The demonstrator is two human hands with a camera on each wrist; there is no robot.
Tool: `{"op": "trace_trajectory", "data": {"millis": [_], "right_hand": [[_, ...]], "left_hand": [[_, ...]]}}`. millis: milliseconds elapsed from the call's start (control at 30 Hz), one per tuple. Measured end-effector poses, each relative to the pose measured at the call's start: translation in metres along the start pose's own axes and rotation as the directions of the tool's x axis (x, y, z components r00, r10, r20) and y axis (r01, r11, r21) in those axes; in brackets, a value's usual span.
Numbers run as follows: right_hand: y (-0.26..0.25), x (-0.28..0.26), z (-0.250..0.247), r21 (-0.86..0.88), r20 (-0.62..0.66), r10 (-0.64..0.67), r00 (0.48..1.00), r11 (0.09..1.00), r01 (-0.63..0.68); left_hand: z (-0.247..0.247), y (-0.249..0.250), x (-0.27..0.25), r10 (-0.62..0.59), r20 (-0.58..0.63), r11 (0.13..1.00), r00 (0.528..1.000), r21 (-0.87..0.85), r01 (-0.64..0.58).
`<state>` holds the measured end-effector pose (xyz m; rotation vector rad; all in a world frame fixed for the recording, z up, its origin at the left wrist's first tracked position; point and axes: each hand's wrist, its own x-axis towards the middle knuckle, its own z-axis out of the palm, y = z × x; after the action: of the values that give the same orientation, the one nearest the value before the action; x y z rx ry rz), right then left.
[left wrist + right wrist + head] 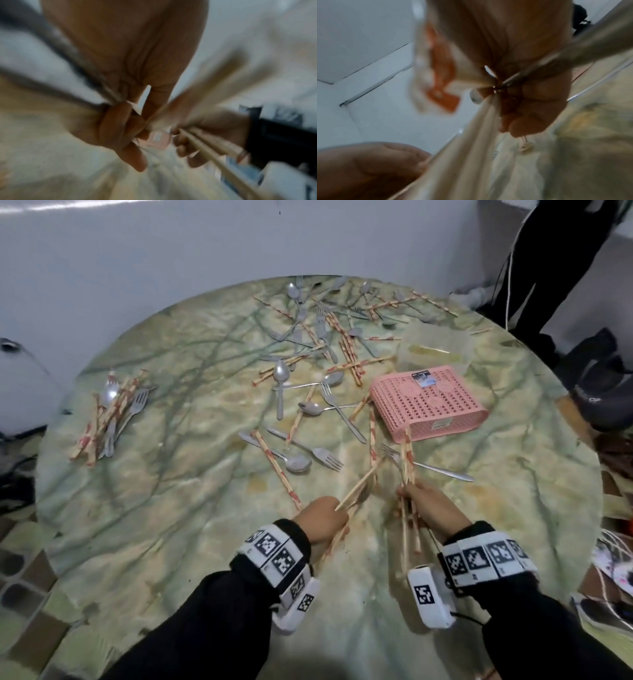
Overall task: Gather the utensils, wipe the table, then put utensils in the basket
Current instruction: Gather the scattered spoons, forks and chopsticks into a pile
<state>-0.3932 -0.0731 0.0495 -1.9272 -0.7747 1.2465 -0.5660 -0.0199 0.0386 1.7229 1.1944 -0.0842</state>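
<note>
From above I see my left hand [323, 517] and right hand [430, 505] each squeezing thin wooden chopsticks [407, 460] over the round table [171, 508]. The holey pink basket [428, 405] lies upside down nearby. My wrist cameras show only blurry curled fingers [120, 132].

head cam looks down n forward over the round surface [171, 508], both hands in frame. wrist cams sit super close under each palm, facing along the fingers [120, 128], v blurry. left wrist view also catches the right hand [205, 128].
</note>
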Motion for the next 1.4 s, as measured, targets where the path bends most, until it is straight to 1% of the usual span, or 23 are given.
{"op": "trace_trajectory", "data": {"millis": [33,100,167,233,267,300,333,367,433,467,500,567,633,700,800,933,1067,1167,1300,1400], "right_hand": [[-0.008,0.004,0.0,0.034,0.009,-0.027,1.0,0.999,0.026],[-0.022,0.012,0.0,0.089,0.018,-0.077,0.997,0.993,0.075],[-0.033,0.023,-0.001,0.126,0.028,-0.1,0.995,0.987,0.096],[-0.04,0.039,0.002,0.103,0.016,-0.109,0.994,0.989,0.107],[-0.041,0.05,0.006,0.036,-0.02,-0.118,0.993,0.992,0.119],[-0.04,0.061,0.01,-0.058,-0.062,-0.136,0.989,0.99,0.132],[-0.039,0.072,0.014,-0.155,-0.101,-0.152,0.983,0.979,0.136],[-0.038,0.081,0.019,-0.234,-0.125,-0.157,0.98,0.964,0.125],[-0.037,0.095,0.026,-0.333,-0.143,-0.141,0.98,0.939,0.087],[-0.038,0.099,0.029,-0.369,-0.147,-0.13,0.98,0.927,0.068],[-0.039,0.103,0.031,-0.395,-0.154,-0.116,0.981,0.918,0.046],[-0.04,0.107,0.035,-0.455,-0.161,-0.096,0.982,0.89,0.013],[-0.038,0.109,0.037,-0.527,-0.145,-0.091,0.985,0.85,0.0],[-0.039,0.107,0.039,-0.589,-0.132,-0.099,0.986,0.808,0.002],[-0.04,0.109,0.041,-0.667,-0.11,-0.151,0.982,0.744,0.04],[-0.044,0.106,0.043,-0.736,-0.074,-0.164,0.984,0.674,0.057],[-0.045,0.103,0.042,-0.749,-0.082,-0.152,0.985,0.661,0.04],[-0.043,0.101,0.04,-0.75,-0.078,-0.155,0.985,0.66,0.044],[-0.045,0.094,0.036,-0.752,-0.07,-0.144,0.987,0.658,0.043],[-0.044,0.085,0.036,-0.758,-0.019,-0.123,0.992,0.649,0.066]], "left_hand": [[-0.004,-0.003,-0.004,-0.004,0.025,0.99,1.0,-0.14,0.007],[-0.016,-0.006,-0.011,-0.017,0.016,0.951,1.0,-0.307,0.022],[-0.028,-0.008,-0.011,-0.035,-0.055,0.897,0.998,-0.441,0.007],[-0.04,-0.008,-0.005,-0.099,-0.186,0.829,0.977,-0.559,-0.023],[-0.044,-0.011,0.002,-0.156,-0.267,0.803,0.951,-0.595,-0.036],[-0.049,-0.014,0.009,-0.227,-0.338,0.775,0.913,-0.631,-0.041],[-0.052,-0.017,0.019,-0.303,-0.405,0.758,0.863,-0.651,-0.04],[-0.055,-0.02,0.028,-0.37,-0.469,0.768,0.801,-0.64,-0.02],[-0.058,-0.028,0.041,-0.46,-0.573,0.839,0.678,-0.53,0.122],[-0.058,-0.03,0.045,-0.488,-0.602,0.85,0.632,-0.493,0.187],[-0.058,-0.031,0.047,-0.501,-0.61,0.849,0.614,-0.483,0.213],[-0.056,-0.036,0.051,-0.484,-0.631,0.869,0.607,-0.428,0.248],[-0.054,-0.04,0.054,-0.463,-0.621,0.886,0.632,-0.326,0.329],[-0.055,-0.042,0.055,-0.45,-0.604,0.891,0.657,-0.255,0.376],[-0.058,-0.044,0.056,-0.461,-0.606,0.885,0.648,-0.264,0.383],[-0.06,-0.045,0.055,-0.464,-0.582,0.886,0.669,-0.287,0.364],[-0.064,-0.049,0.054,-0.425,-0.584,0.905,0.691,-0.29,0.312],[-0.064,-0.044,0.051,-0.367,-0.604,0.93,0.708,-0.248,0.271],[-0.062,-0.028,0.047,-0.241,-0.629,0.967,0.739,-0.216,0.132],[-0.058,-0.013,0.048,-0.155,-0.649,0.975,0.744,-0.221,0.011]]}}
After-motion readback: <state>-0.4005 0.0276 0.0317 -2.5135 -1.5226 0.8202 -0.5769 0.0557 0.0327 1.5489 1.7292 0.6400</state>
